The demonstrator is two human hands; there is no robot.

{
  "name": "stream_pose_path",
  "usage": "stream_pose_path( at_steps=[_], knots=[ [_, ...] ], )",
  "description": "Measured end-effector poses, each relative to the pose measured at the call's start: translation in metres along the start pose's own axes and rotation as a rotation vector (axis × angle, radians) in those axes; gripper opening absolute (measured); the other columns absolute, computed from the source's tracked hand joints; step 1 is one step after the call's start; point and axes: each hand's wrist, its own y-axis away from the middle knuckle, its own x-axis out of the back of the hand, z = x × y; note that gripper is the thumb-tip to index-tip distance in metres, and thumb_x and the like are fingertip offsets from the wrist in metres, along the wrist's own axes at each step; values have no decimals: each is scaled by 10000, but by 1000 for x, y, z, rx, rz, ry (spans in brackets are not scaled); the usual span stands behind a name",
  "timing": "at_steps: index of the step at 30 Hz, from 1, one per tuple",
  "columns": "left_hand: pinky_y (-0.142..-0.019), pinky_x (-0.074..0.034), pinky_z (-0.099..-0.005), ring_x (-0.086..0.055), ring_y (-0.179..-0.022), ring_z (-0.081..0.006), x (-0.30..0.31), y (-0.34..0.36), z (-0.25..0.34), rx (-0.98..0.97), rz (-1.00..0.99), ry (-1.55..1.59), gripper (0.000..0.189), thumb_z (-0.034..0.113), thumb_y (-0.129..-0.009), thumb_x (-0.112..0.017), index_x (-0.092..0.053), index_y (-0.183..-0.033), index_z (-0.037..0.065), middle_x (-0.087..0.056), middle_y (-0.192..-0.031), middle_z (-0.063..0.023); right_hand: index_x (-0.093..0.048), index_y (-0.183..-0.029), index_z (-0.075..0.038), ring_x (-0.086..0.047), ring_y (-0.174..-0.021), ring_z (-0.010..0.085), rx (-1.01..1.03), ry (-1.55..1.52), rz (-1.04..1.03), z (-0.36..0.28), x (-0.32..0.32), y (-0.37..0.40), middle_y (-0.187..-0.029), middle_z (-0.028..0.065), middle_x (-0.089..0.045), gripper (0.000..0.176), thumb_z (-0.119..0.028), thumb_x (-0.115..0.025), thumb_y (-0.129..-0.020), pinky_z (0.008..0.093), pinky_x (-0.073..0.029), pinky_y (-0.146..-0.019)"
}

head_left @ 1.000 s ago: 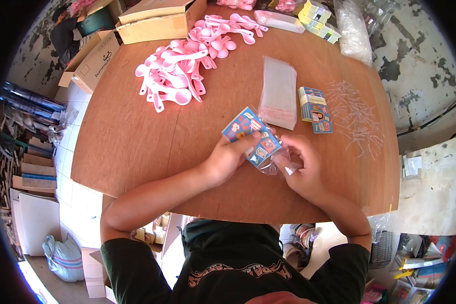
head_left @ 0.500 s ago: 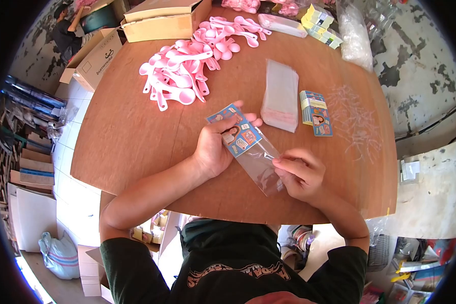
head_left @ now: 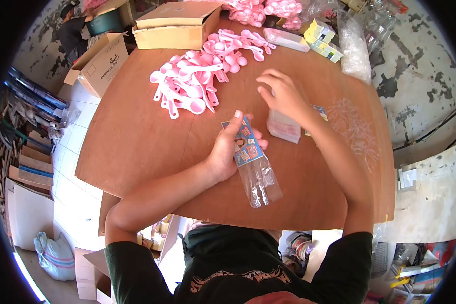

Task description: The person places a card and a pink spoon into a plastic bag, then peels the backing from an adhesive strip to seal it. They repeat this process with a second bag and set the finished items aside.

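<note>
Blue printed card point(head_left: 249, 149) and the clear plastic bag point(head_left: 262, 185) extending below it are held in the left hand point(head_left: 226, 152), thumb across the card's edge, above the wooden surface point(head_left: 131, 137). The right hand point(head_left: 285, 97), loosely open with fingers bent and seemingly holding nothing, hovers over a stack of clear bags point(head_left: 283, 127), near a heap of pink spoons point(head_left: 191, 76). The step in hand appears to be steadying one carded bag while the other hand is extended. By judgement, the next move calls for a firm left grip and a precise right-hand pinch.
</note>
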Motion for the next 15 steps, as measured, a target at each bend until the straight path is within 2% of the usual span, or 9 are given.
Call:
stream_pose_path(
  at_steps=[2,5,7,8,10,11,13,14,15],
  knots=[
    [-749,-528,-387,-643,-816,-246,3,-1,-2,-10,-21,-8,567,573,-926,-454,-421,-1240,102,-594,-855,-82,-676,-975,-46,-613,-980,329,67,50,-25,40,-36,-23,-1055,152,-633,212,-167,-618,-810,424,-473,-896],
    [-737,-527,-369,-644,-814,-234,3,0,-3,-19,-37,-61,596,580,-922,-456,-412,-1268,97,-595,-858,-79,-685,-966,-54,-593,-1034,341,-36,84,-81,67,-58,-53,-1109,164,-626,207,-151,-607,-800,425,-469,-913],
    [-735,-527,-362,-645,-813,-223,1,1,-1,6,-28,-84,624,591,-915,-460,-404,-1289,95,-594,-859,-76,-679,-996,-64,-587,-1067,344,-217,45,-307,68,-57,-68,-1167,165,-614,236,-144,-590,-793,421,-460,-927],
    [-733,-527,-364,-647,-811,-219,2,0,0,12,-36,-83,621,593,-909,-471,-412,-1278,97,-595,-861,-72,-679,-996,-64,-587,-1067,344,-213,48,-304,67,-58,-73,-1167,165,-614,236,-144,-590,-793,421,-460,-927],
    [-732,-528,-364,-648,-808,-218,3,-1,0,16,-41,-78,616,591,-909,-475,-414,-1274,97,-595,-863,-71,-669,-1037,-63,-539,-1157,299,-390,12,-482,65,-62,-81,-1200,167,-601,268,-112,-553,-800,417,-436,-967],
    [-732,-528,-364,-648,-805,-217,4,-1,0,26,-45,-73,612,588,-909,-479,-417,-1270,97,-596,-865,-70,-669,-1037,-63,-539,-1157,299,-387,15,-488,65,-63,-82,-1200,167,-601,268,-112,-553,-800,417,-436,-967],
    [-730,-529,-363,-650,-806,-217,5,-1,0,30,-46,-64,609,586,-908,-482,-418,-1267,98,-596,-865,-70,-662,-1024,-48,-613,-1031,303,-296,-69,-421,65,-64,-81,-1083,165,-656,268,-59,-527,-793,393,-479,-899],
    [-729,-530,-362,-651,-806,-216,5,-2,0,32,-49,-61,606,584,-908,-485,-420,-1265,99,-597,-866,-69,-662,-1024,-48,-613,-1031,303,-295,-63,-428,65,-64,-80,-1083,165,-656,268,-59,-527,-793,393,-479,-899],
    [-729,-530,-362,-651,-806,-216,5,-2,0,32,-51,-52,606,584,-908,-485,-420,-1265,99,-597,-866,-69,-662,-1003,-40,-638,-949,297,-262,-129,-449,60,-57,-79,-1004,158,-674,250,-48,-533,-789,386,-495,-848]
  ],
)
